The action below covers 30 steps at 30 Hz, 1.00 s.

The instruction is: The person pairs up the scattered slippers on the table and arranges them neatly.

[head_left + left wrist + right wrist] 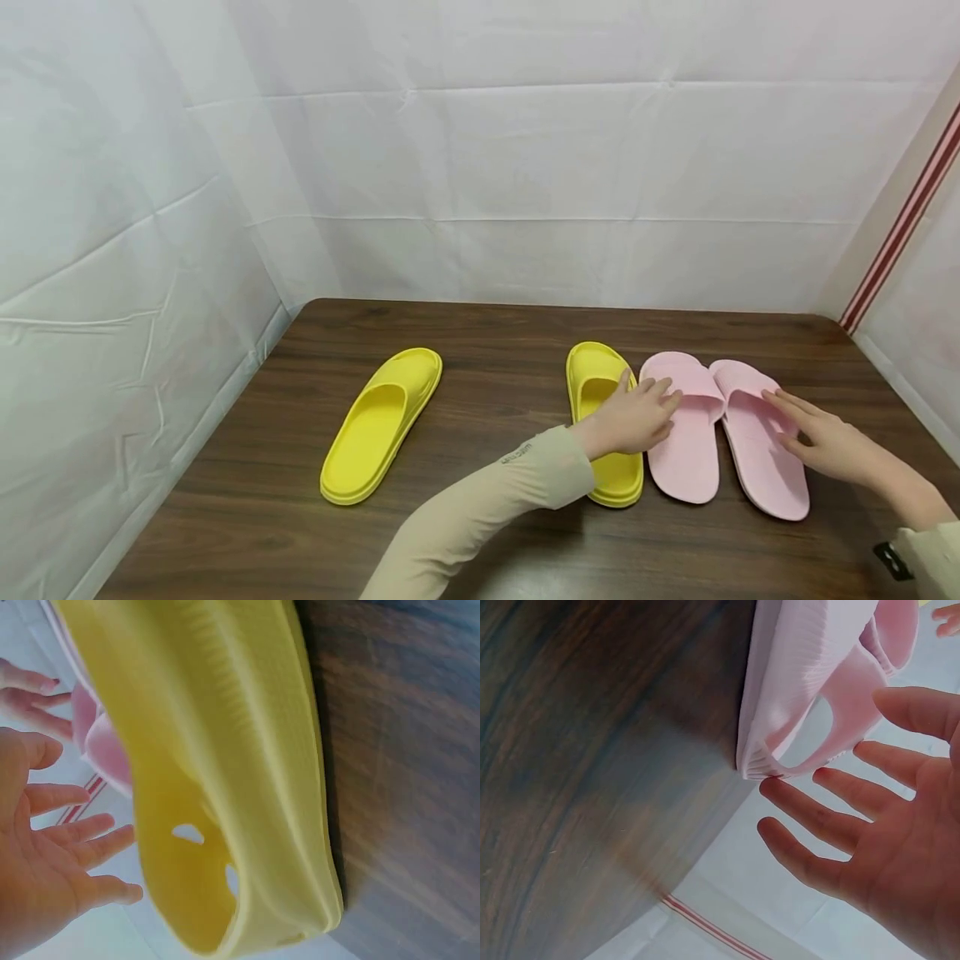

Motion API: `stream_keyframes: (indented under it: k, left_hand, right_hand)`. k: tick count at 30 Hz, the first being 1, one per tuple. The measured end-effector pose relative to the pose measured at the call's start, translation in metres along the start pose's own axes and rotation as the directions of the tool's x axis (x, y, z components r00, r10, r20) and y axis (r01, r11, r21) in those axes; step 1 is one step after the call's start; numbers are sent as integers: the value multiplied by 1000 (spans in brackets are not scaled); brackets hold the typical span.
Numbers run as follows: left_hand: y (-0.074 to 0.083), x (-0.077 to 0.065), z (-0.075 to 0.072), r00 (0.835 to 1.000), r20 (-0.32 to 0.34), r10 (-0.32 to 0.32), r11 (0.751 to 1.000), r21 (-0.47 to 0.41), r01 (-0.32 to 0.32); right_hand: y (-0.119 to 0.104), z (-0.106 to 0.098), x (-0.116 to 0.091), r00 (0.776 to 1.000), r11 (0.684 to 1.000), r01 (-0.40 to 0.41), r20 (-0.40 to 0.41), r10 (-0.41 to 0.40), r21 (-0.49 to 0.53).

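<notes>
Two pink slippers stand side by side at the right of the table in the head view, a left one (686, 467) and a right one (768, 471). A yellow slipper (618, 485) lies just left of them. My left hand (630, 417) is above this yellow slipper, its spread fingers reaching toward the left pink slipper's strap. In the left wrist view, nothing is in the left hand (45, 847). My right hand (832, 442) is by the right pink slipper's strap, fingers extended. The right wrist view shows the right hand (885, 817) spread; whether its fingertips touch the strap I cannot tell.
A second yellow slipper (363, 442) lies slanted on the left half of the brown wooden table (487, 400). White sheeting (525, 167) hangs behind the table and at its sides. Red stripes (900, 225) run down the sheeting at the right.
</notes>
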<state>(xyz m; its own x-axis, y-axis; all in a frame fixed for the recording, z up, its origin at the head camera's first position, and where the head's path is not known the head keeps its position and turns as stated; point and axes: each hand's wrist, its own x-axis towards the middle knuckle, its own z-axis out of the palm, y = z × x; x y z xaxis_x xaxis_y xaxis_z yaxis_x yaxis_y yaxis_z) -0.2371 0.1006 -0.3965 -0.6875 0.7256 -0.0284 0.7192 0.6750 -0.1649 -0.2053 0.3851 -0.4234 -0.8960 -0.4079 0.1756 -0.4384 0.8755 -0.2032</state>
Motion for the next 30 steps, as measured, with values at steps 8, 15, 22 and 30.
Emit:
stream_keyframes:
  k: [8, 15, 22, 30]
  left_hand:
    - [-22, -26, -15, 997, -79, 12, 1000, -16, -14]
    - [-41, -47, -17, 990, -138, 0, 1000, -9, -2]
    - [-57, -67, -18, 989, -143, -37, 998, -50, 30]
    - [-78, -83, -7, 981, -186, -60, 994, -101, 41]
  right_hand:
    - [-5, -4, 5, 1000, 1000, 21, -18, -21, -2]
    - [-12, -9, 10, 1000, 1000, 21, -6, -21, 3]
    - [-16, -12, 15, 999, 999, 31, -7, -31, 12]
    - [-22, -13, 21, 993, 995, 99, -64, -99, 8]
